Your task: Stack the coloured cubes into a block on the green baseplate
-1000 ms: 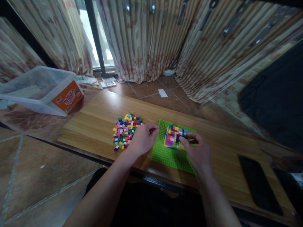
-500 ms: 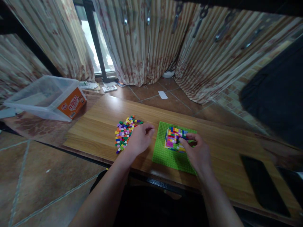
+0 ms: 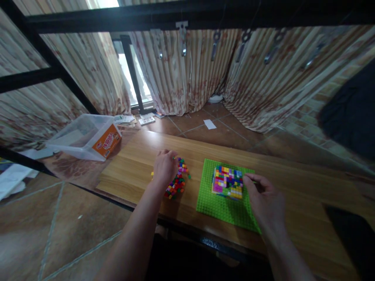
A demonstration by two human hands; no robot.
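Striped curtains [image 3: 202, 74] beyond wooden counter [image 3: 129, 164]. Left hand [image 3: 165, 168] now over loose bricks [image 3: 177, 185], right hand [image 3: 267, 201] drawn back beside brick block [image 3: 227, 181] on green baseplate [image 3: 211, 208], baring block's top; both curled (pinching anything? can't tell).

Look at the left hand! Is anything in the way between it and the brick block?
Nothing visible blocks it. Between the left hand and the brick block lie only low loose bricks, some tabletop and part of the green board. The right hand is at the block's other side, not between.
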